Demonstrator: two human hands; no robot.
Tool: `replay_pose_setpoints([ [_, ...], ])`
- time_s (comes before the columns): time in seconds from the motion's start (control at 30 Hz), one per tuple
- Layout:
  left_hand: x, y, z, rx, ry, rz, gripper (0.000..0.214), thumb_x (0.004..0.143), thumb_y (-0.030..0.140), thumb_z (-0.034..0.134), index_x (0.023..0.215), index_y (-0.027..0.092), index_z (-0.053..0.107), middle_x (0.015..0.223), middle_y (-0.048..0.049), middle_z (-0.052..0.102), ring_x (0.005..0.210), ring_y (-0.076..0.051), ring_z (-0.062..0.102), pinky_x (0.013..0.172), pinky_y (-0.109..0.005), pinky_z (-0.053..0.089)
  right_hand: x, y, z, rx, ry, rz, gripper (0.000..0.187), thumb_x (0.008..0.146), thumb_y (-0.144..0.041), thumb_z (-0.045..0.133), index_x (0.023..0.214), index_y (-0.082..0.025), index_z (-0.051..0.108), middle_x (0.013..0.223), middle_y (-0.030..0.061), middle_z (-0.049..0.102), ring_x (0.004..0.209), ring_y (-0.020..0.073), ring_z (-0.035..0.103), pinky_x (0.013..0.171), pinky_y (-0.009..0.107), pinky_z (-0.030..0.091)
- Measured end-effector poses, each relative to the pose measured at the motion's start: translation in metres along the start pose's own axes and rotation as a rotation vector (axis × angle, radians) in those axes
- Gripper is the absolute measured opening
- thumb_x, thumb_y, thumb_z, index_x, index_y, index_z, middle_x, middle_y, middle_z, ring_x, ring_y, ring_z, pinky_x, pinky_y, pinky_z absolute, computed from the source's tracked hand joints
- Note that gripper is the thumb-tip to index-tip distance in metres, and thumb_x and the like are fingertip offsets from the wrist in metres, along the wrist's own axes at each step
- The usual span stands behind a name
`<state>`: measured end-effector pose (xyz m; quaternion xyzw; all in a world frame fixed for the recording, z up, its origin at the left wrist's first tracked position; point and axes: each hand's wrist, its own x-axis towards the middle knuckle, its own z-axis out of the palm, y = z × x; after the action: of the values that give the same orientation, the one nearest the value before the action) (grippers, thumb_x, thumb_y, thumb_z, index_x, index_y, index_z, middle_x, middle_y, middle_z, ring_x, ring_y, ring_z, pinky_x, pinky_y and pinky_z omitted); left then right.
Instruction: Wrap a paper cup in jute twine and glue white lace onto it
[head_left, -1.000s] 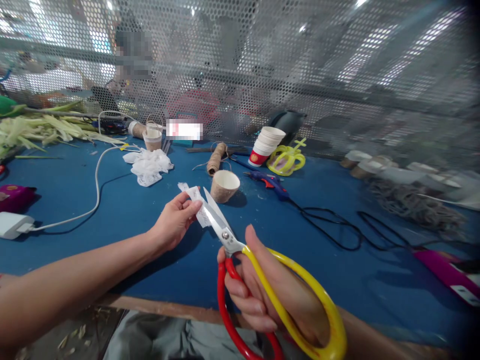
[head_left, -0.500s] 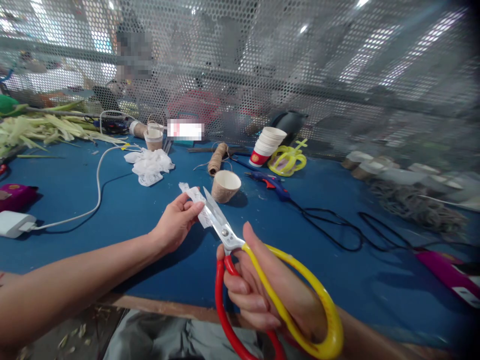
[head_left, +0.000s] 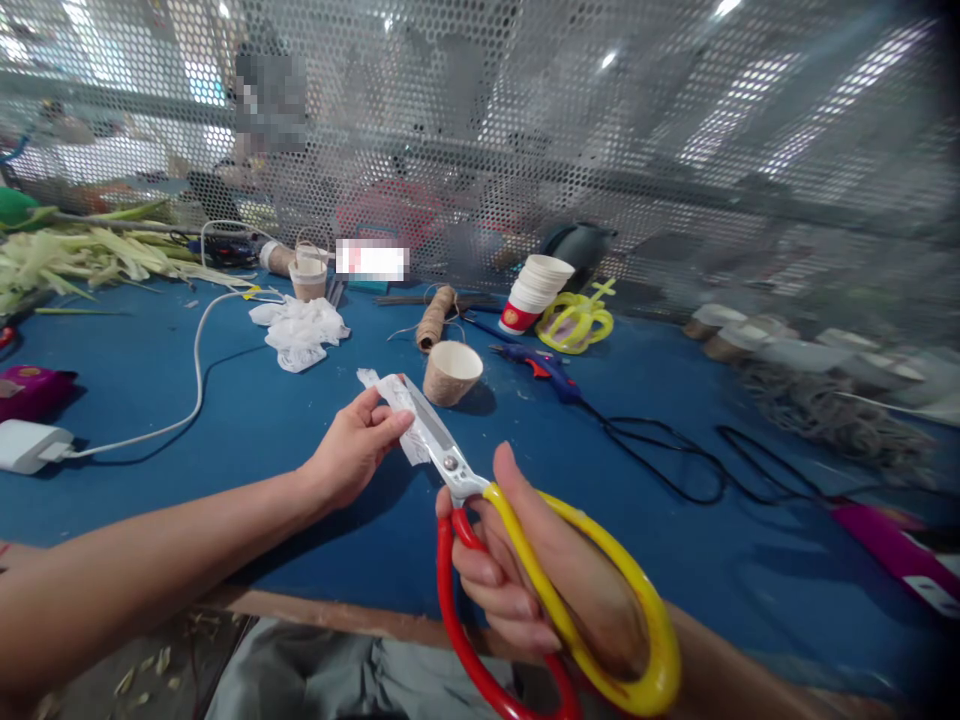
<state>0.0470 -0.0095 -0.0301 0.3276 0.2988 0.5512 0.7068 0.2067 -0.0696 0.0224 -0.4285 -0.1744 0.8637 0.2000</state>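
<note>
My left hand [head_left: 358, 440] pinches a strip of white lace [head_left: 415, 446] between thumb and fingers, held over the blue table. My right hand [head_left: 525, 560] is closed round the handles of large scissors [head_left: 452, 463], one handle red and the other yellow. Their blades lie against the lace beside my left thumb, pointing away from me. Part of the lower blade is hidden by the lace. Just beyond the blade tips a twine-wrapped paper cup [head_left: 452, 375] stands upright. Further left lies a crumpled heap of white lace [head_left: 300, 330].
Behind the cup are a twine spool [head_left: 435, 318], a stack of paper cups [head_left: 535, 295] and a yellow crown-shaped piece [head_left: 574, 322]. A blue glue gun [head_left: 541, 370] trails a black cord rightward. A white cable [head_left: 199, 370] crosses the left side. Perforated metal mesh [head_left: 480, 130] rises behind.
The scissor blades have closed together on the lace, and the handles have shifted slightly. My left hand has stayed nearly in place with the strip.
</note>
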Motion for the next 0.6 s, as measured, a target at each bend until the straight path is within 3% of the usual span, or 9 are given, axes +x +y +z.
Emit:
replay_pose_setpoints([
  [0.27, -0.0019, 0.0021, 0.0005, 0.009, -0.016, -0.014, 0.035, 0.061, 0.021, 0.077, 0.093, 0.016, 0.063, 0.061, 0.0028, 0.064, 0.060, -0.009, 0.059, 0.061, -0.019, 0.045, 0.0007, -0.0042, 0.0007, -0.045, 0.008, 0.002, 0.065, 0.079, -0.074, 0.015, 0.076, -0.022, 0.053, 0.046, -0.0067, 0.038, 0.028, 0.0022, 0.026, 0.024, 0.009, 0.026],
  [0.43, -0.0033, 0.0042, 0.0020, 0.000, -0.011, -0.044, 0.028, 0.061, 0.019, 0.077, 0.086, 0.015, 0.063, 0.068, 0.0003, 0.068, 0.062, -0.010, 0.062, 0.064, -0.021, 0.046, 0.0007, -0.0083, 0.0019, -0.101, 0.098, 0.036, 0.065, 0.082, -0.071, 0.013, 0.075, -0.022, 0.055, 0.040, -0.0081, 0.035, 0.025, 0.0019, 0.019, 0.020, 0.009, 0.024],
  [0.6, -0.0043, 0.0070, 0.0020, -0.007, -0.010, -0.085, 0.043, 0.059, 0.017, 0.079, 0.098, 0.015, 0.061, 0.070, 0.0001, 0.069, 0.063, -0.011, 0.062, 0.064, -0.021, 0.046, -0.0017, -0.0075, 0.0036, -0.085, 0.109, 0.037, 0.063, 0.083, -0.070, 0.015, 0.073, -0.021, 0.054, 0.040, -0.0079, 0.037, 0.023, 0.0019, 0.021, 0.019, 0.010, 0.027],
])
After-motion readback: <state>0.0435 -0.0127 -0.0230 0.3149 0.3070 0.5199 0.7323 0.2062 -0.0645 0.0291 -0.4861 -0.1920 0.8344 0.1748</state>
